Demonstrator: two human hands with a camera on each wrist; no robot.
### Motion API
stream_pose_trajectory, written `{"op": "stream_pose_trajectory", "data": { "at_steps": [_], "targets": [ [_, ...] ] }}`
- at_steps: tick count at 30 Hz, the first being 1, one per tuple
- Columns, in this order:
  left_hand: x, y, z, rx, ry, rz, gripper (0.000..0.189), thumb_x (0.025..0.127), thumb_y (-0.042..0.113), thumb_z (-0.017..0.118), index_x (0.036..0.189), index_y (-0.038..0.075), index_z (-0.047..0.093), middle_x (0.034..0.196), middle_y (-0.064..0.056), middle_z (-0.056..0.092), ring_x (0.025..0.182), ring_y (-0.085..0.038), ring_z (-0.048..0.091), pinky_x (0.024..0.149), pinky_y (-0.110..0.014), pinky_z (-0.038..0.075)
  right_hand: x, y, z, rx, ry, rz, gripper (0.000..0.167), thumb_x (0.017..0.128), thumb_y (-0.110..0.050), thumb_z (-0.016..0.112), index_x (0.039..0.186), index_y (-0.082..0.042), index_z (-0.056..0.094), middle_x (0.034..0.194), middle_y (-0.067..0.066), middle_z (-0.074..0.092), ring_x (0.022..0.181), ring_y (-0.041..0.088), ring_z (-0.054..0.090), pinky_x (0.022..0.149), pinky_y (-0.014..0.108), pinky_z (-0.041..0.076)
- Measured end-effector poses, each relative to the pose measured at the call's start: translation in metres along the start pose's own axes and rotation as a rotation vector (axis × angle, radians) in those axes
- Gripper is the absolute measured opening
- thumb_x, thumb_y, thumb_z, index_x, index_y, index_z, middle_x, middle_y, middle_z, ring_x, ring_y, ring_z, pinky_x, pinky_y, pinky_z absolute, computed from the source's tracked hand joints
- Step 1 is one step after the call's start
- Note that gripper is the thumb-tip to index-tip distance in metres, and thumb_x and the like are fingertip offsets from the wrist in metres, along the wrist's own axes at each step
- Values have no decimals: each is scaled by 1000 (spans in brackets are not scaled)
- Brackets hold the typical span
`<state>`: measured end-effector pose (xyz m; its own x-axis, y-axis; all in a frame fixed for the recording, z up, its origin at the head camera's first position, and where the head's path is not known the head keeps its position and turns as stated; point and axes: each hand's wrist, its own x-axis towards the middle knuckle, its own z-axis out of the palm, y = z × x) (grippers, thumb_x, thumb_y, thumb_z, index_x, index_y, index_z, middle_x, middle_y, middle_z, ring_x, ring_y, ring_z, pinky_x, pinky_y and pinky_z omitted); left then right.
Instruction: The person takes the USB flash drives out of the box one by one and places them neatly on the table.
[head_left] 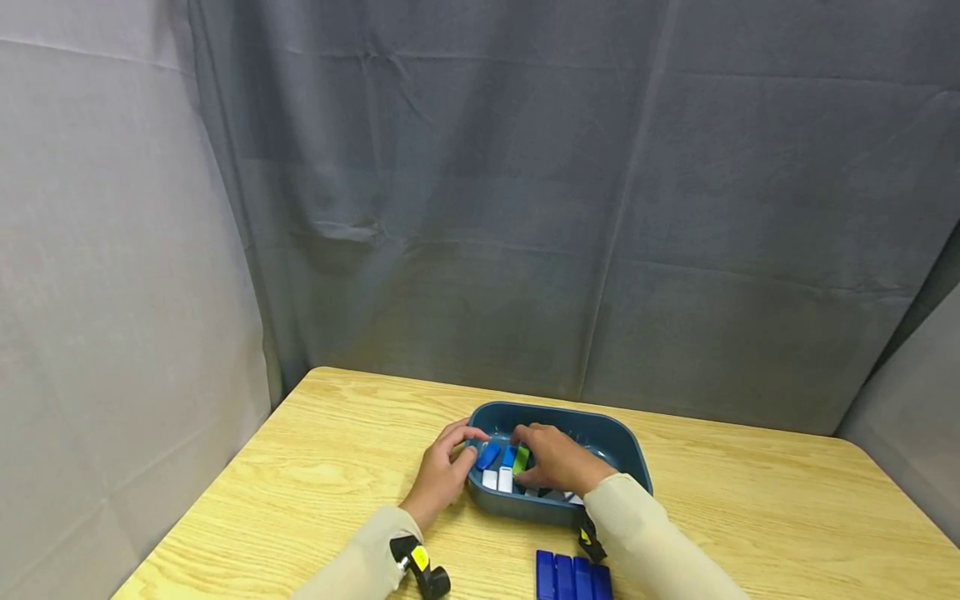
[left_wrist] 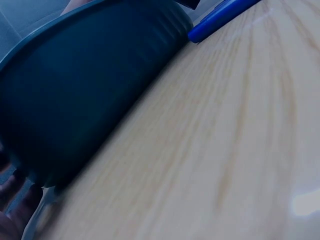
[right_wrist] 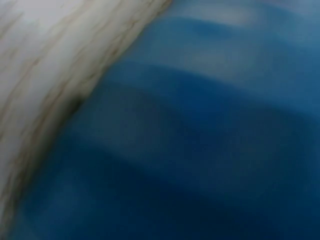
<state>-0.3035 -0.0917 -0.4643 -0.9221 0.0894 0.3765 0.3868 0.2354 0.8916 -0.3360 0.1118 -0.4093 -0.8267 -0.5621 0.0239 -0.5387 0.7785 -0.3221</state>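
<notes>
A dark teal plastic basin (head_left: 555,510) stands on the table with small pieces lying in it. My left hand (head_left: 441,475) holds its left end, fingers over the rim and thumb beside it; in the left wrist view some fingers (left_wrist: 25,205) show at the basin's end. My right hand (head_left: 558,460) reaches inside, thumb and fingertips on either side of a green piece (head_left: 521,460); I cannot tell whether they grip it. Close by lie a blue rounded piece (head_left: 488,455), a blue block (head_left: 509,456) and white blocks (head_left: 506,479). The right hand hides part of the contents.
Several dark blue bars (head_left: 573,575) lie side by side on the wooden table (head_left: 360,433), in front of the basin near the right forearm. Grey curtains (head_left: 465,208) hang behind and at both sides. The right wrist view is blurred and mostly filled with blue.
</notes>
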Motion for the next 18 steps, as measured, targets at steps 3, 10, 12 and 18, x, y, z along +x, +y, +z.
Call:
{"op": "stream_pose_trajectory", "data": {
  "at_steps": [3, 10, 12, 18],
  "targets": [
    [-5, 18, -3, -15, -6, 6, 22, 94, 2, 51, 108, 9, 67, 143, -14, 45, 134, -34, 41, 104, -51, 40, 0, 0, 0, -4, 0, 1, 43, 78, -25, 80, 115, -9, 63, 99, 7, 62, 81, 18, 53, 75, 40, 53],
    [-8, 33, -5, -18, -17, -6, 22, 93, 0, 50, 110, 1, 65, 144, -21, 42, 134, -39, 38, 104, -52, 40, 1, 0, 1, -13, 2, 5, 44, 78, -26, 80, 115, -8, 62, 98, 8, 61, 80, 18, 52, 73, 40, 53],
    [-6, 24, -4, -20, -10, -11, 22, 93, 0, 51, 110, 2, 65, 144, -19, 42, 135, -38, 38, 104, -52, 40, 1, 0, 1, -13, 0, 5, 44, 78, -25, 80, 115, -8, 62, 99, 8, 61, 80, 18, 53, 74, 40, 53],
    [-1, -2, 2, -1, 13, -3, 22, 94, 5, 52, 109, 13, 67, 145, -11, 44, 136, -32, 38, 104, -49, 42, 2, 0, 1, -10, -11, 28, 45, 78, -26, 80, 115, -10, 62, 101, 8, 61, 82, 19, 53, 77, 42, 54]
  ]
}}
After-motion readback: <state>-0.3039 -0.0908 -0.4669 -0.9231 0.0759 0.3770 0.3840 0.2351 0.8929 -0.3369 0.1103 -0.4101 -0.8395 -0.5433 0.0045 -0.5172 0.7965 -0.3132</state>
